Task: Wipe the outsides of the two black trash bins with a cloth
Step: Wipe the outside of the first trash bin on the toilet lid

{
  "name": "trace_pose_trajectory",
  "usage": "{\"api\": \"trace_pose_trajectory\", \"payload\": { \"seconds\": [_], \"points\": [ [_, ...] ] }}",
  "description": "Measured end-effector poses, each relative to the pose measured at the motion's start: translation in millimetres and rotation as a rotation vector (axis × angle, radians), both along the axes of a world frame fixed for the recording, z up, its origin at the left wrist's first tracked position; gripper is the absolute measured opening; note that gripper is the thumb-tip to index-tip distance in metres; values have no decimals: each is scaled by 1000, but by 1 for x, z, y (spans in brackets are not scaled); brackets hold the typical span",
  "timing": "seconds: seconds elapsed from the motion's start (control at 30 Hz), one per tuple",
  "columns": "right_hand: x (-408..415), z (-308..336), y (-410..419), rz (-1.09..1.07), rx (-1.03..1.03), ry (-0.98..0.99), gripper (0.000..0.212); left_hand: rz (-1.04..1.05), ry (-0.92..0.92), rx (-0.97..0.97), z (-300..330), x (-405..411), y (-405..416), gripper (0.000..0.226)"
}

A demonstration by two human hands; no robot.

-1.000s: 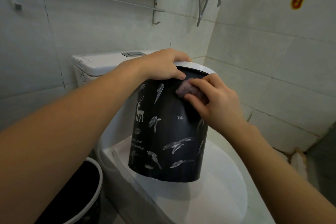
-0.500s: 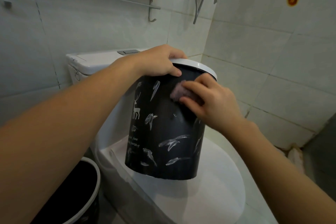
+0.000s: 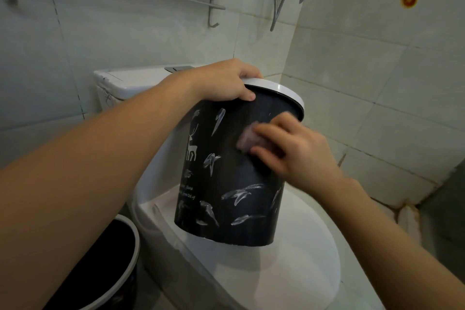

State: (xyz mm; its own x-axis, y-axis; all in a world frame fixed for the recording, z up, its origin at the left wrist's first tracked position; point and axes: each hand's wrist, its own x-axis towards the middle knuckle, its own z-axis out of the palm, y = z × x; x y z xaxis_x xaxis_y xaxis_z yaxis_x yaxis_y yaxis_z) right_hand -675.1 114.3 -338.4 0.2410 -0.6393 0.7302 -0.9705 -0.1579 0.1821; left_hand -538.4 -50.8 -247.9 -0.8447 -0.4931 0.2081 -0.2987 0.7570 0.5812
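Your left hand (image 3: 224, 82) grips the white rim of the black bin (image 3: 234, 178), which stands tilted on the toilet lid (image 3: 289, 272) at frame centre. Your right hand (image 3: 294, 151) presses a pinkish cloth (image 3: 245, 139) against the bin's side — the cloth is mostly hidden under blurred fingers. The second bin (image 3: 110, 264) sits lower left — cut off by your forearm.
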Motion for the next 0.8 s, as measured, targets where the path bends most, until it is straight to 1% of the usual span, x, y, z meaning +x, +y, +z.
{"api": "trace_pose_trajectory", "payload": {
  "seconds": [0.1,0.17,0.23,0.37,0.47,0.57,0.63,0.8],
  "points": [
    [-6,13,-10,-127,-74,-150,38,-1,-1,-6,0,-1,0,28],
    [-4,11,-11,-138,-83,-176,38,-9,4,-4,0,0,0,28],
    [2,-1,-4,-72,-58,-152,37,-16,12,3,0,2,-1,29],
    [3,-19,14,80,95,-48,39,-18,1,1,0,4,-2,29],
    [-1,-17,14,69,66,6,37,-14,9,2,0,3,-1,30],
    [2,-12,11,-20,-20,-68,36,-9,7,12,0,2,-1,28],
    [7,-17,13,-27,-20,-82,36,-7,9,9,0,1,-2,27],
    [25,-48,36,120,183,91,30,-6,3,-4,-1,1,-3,26]
  ]
}}
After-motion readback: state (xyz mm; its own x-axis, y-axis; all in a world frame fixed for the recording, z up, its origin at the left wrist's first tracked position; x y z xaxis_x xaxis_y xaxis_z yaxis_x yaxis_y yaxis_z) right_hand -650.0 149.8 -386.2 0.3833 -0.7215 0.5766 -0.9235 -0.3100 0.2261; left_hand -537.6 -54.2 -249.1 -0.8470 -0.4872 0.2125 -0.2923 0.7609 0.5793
